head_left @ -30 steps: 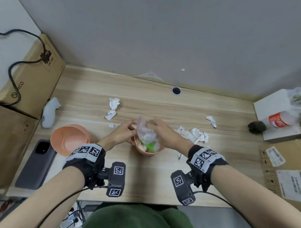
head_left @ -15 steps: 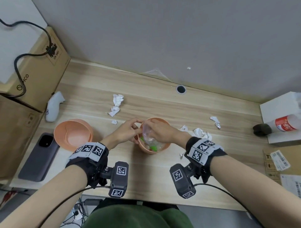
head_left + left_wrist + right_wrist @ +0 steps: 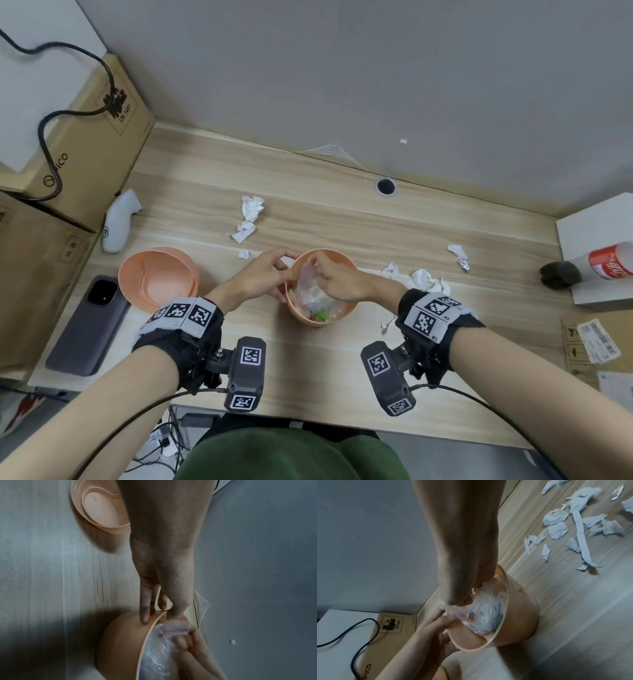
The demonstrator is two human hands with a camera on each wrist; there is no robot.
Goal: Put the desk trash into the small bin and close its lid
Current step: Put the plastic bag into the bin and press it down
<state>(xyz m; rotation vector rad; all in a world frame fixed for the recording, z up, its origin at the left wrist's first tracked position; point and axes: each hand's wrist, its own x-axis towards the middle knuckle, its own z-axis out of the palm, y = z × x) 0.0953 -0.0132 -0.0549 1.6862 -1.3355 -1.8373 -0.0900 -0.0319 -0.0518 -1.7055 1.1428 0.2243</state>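
The small peach bin (image 3: 322, 318) stands open at the desk's middle. My left hand (image 3: 284, 270) pinches its left rim, thumb inside and a finger on the outer wall (image 3: 123, 635). My right hand (image 3: 317, 274) grips a crumpled clear plastic bag (image 3: 311, 294) and presses it down inside the bin (image 3: 518, 615), over something green. The bin's lid (image 3: 157, 277) lies upside down to the left. Torn white paper scraps (image 3: 251, 209) lie behind the bin, and more scraps (image 3: 421, 277) to its right with a foil bit (image 3: 464, 263).
A phone (image 3: 85, 325) and a white controller (image 3: 118, 222) lie at the left beside cardboard boxes (image 3: 85, 144) with a black cable. At the right, a bottle (image 3: 609, 263) lies on a white box (image 3: 599, 233), next to a dark object (image 3: 560, 274). A cable hole (image 3: 386, 186) sits near the wall.
The plastic bag stood above the rim a second ago; my right hand has pushed it down into the bin. My left hand has stayed at the rim.
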